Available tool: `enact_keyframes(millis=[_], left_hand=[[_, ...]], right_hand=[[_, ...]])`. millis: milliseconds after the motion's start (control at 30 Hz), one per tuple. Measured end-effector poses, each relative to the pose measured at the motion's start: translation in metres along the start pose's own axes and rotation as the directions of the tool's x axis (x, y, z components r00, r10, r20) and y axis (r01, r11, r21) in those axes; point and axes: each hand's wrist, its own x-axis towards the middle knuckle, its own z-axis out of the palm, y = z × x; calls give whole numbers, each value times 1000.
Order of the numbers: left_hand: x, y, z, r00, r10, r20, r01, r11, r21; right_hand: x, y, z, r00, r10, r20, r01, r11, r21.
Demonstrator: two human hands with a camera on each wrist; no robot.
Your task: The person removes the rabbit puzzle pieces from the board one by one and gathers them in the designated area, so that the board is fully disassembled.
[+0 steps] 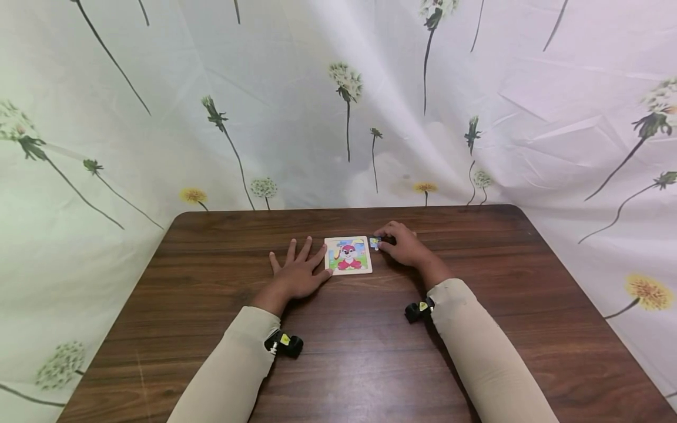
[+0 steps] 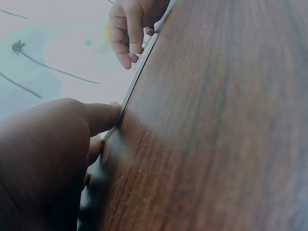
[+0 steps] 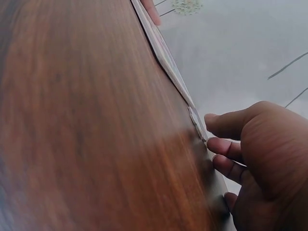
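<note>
A square jigsaw puzzle (image 1: 348, 264) in a pale frame lies on the table, with a pink-and-white cartoon animal on it. Part of its upper right picture is pale yellow. My left hand (image 1: 297, 276) rests flat with spread fingers, its thumb and forefinger against the frame's left edge. Just right of the frame lies a small blue puzzle piece (image 1: 375, 242) with a yellow patch. Bent fingers of my right hand (image 1: 404, 244) hold this piece between thumb and forefinger; in the right wrist view, the fingertips are right at the piece's edge (image 3: 196, 124).
The dark wooden table (image 1: 359, 352) has rounded far corners. Behind it hangs a pale cloth (image 1: 296, 117) printed with dandelions. Each sleeved wrist wears a small black camera, the left one (image 1: 285, 343) close over the tabletop.
</note>
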Motion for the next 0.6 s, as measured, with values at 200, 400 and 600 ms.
enact_keyframes(millis=[200, 400, 600], left_hand=[[-1, 0, -1, 1000, 1, -5, 0, 1000, 13], [0, -1, 0, 1000, 1, -6, 0, 1000, 23], [0, -1, 0, 1000, -1, -10, 1, 1000, 19]], right_hand=[[1, -2, 0, 1000, -16, -16, 16, 1000, 4], [4, -8, 1, 999, -29, -21, 29, 1000, -3], [8, -15, 7, 998, -50, -30, 50, 999, 4]])
